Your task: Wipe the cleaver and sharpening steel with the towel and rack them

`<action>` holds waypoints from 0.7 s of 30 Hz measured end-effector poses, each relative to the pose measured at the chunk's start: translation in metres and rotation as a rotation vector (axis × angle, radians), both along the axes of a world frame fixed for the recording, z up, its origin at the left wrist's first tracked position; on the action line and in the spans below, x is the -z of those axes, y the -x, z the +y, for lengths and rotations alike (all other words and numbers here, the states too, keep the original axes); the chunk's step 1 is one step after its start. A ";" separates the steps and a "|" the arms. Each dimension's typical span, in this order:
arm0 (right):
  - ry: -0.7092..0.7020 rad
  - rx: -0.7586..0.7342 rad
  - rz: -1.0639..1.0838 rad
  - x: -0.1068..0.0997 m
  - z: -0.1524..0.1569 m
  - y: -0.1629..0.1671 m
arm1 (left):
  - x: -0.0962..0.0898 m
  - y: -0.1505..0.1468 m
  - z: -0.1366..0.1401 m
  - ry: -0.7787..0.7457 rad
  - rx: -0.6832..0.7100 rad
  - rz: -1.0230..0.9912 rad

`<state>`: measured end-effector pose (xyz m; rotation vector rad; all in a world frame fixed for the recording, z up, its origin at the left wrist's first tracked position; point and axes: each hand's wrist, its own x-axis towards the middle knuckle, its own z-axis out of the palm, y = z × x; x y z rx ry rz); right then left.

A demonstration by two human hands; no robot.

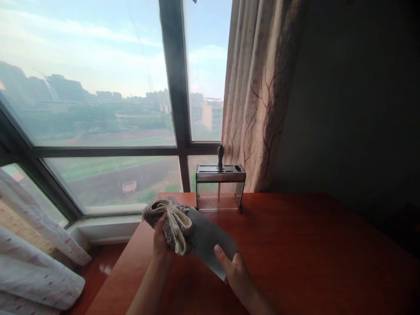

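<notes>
Gripping a bunched cloth [177, 223], left hand [160, 245] fingers clamped on it, right hand [239, 272] fingers clamped on a plain-faced grey blade [210, 238], both above the red-brown counter [295, 258], clear-sided holder [220, 176] behind.

A person's two bare forearms [149, 286] rise from the lower edge of the view, hands apart. The bare left hand [162, 240], the higher of the two, closes in a grip, thumb [159, 224] upright, remaining fingers out of sight. The bare right hand [239, 272] pinches, thumb [222, 255] stretched up and leftward, fingers partly hidden beneath.
</notes>
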<state>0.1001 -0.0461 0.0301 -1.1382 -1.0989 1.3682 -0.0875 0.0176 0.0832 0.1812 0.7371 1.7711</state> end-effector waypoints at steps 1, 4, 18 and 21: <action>-0.066 -0.009 -0.071 0.002 -0.002 0.001 | -0.001 0.000 0.001 0.011 0.001 -0.018; -0.255 -0.047 -0.295 0.008 -0.005 0.000 | 0.000 -0.001 0.004 0.018 0.001 -0.040; -0.930 -0.110 -0.781 0.002 -0.002 -0.003 | 0.004 -0.004 0.004 0.053 0.067 -0.058; -0.813 -0.121 -0.683 0.006 -0.002 -0.002 | 0.001 0.000 0.003 0.023 0.020 -0.049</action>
